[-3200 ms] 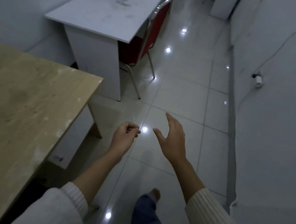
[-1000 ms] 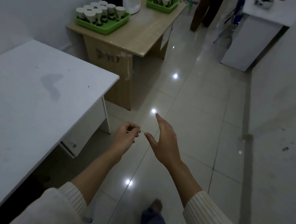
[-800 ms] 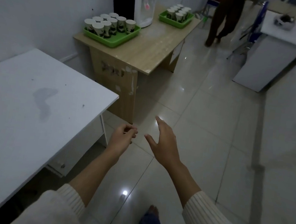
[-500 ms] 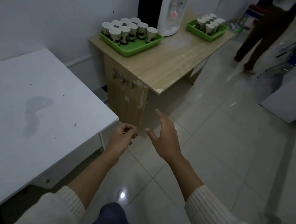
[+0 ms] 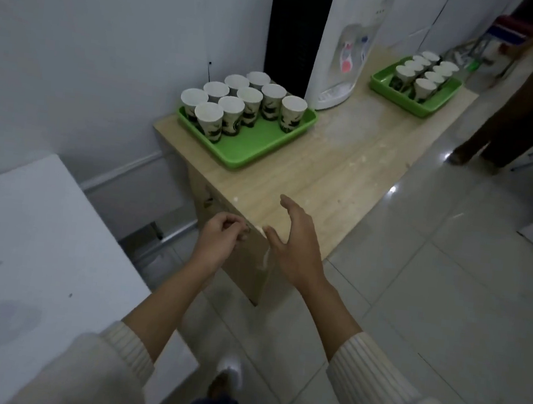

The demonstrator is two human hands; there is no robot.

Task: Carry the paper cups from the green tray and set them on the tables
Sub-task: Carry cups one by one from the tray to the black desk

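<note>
Cups point(image 5: 250, 96) stand upright on the green tray point(image 5: 254, 149), upper centre of frame, well beyond both hands. Right hand point(image 5: 297, 241), fingers spread and empty, hangs nearer, over the wooden table point(image 5: 327, 175) corner. Left hand point(image 5: 220, 239) is curled, nothing seen in it. White table point(image 5: 38, 260) lower left, tiled floor point(image 5: 443, 319) right.

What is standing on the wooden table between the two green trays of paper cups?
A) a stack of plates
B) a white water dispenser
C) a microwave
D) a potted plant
B: a white water dispenser stands on the wooden table, with the nearer green tray on one side of it and the farther green tray on the other.
</note>
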